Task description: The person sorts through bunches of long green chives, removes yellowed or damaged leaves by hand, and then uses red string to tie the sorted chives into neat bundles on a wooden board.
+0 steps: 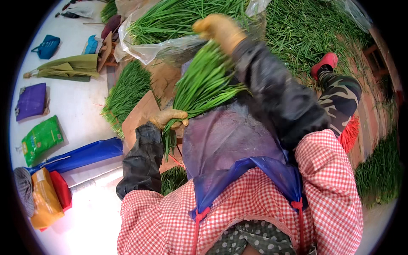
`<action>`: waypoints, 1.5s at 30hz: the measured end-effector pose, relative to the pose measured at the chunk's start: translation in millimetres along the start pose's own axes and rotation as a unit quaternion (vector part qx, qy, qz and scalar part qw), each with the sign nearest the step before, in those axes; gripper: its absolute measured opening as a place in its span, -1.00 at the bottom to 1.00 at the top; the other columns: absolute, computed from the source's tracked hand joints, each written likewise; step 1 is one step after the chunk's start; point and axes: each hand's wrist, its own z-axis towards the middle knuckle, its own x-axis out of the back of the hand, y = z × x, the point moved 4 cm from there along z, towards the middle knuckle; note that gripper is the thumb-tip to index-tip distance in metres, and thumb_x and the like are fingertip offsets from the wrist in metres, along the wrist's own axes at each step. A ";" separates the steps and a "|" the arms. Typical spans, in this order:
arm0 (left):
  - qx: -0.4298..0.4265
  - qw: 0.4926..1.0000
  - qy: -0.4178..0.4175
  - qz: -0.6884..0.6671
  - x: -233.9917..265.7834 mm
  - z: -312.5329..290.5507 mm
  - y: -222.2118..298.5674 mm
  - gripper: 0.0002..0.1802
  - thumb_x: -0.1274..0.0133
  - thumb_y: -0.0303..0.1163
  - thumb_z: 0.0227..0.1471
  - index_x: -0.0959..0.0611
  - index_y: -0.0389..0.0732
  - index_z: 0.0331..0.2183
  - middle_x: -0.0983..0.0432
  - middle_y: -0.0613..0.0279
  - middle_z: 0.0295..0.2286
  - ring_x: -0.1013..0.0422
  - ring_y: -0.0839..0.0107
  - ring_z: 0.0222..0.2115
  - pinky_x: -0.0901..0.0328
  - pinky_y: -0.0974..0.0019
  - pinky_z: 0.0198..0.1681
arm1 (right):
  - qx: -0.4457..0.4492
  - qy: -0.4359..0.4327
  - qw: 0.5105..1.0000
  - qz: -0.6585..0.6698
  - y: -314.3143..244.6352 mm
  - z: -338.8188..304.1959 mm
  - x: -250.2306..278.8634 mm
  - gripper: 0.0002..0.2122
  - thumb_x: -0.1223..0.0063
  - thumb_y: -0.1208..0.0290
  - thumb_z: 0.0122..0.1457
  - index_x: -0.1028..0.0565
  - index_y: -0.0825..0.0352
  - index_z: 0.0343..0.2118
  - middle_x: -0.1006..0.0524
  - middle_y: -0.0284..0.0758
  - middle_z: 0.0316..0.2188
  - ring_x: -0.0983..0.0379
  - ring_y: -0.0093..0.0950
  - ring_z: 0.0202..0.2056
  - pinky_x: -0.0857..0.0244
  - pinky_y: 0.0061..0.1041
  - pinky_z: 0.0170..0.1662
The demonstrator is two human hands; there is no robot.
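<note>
My left hand [172,118], in a yellowish glove, is closed round the lower part of a bunch of garlic chives [206,83]. The long green leaves fan out up and to the right, over the purple plastic apron [229,138] on my lap. Short ends of the bunch hang below the fist. Just beyond the leaf tips, my right hand [219,32] is raised in a matching glove, at the near side of a chive heap [182,19] on clear plastic. Motion blurs its fingers, so whether it holds anything is not visible.
Loose chives [306,38] cover the floor at the far right. Upright chive bundles [129,91] stand on the left beside a brown board [142,114]; another pile [378,170] lies at the right. A blue plastic roll [85,155] and a green bag [41,139] lie on the pale floor.
</note>
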 end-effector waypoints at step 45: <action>-0.264 0.476 0.575 0.611 -37.7 -101.6 -46.0 -0.05 0.01 -0.66 -0.09 -0.17 0.27 0.28 -0.41 0.09 -0.29 -0.45 0.06 -0.42 -0.36 0.09 -0.46 | -0.112 -0.368 0.707 -0.594 88.8 -145.8 -7.4 -0.65 0.07 0.28 0.14 -0.54 0.05 -0.01 -0.60 -0.29 -0.14 -0.53 -0.30 -0.11 -0.34 -0.23 -0.09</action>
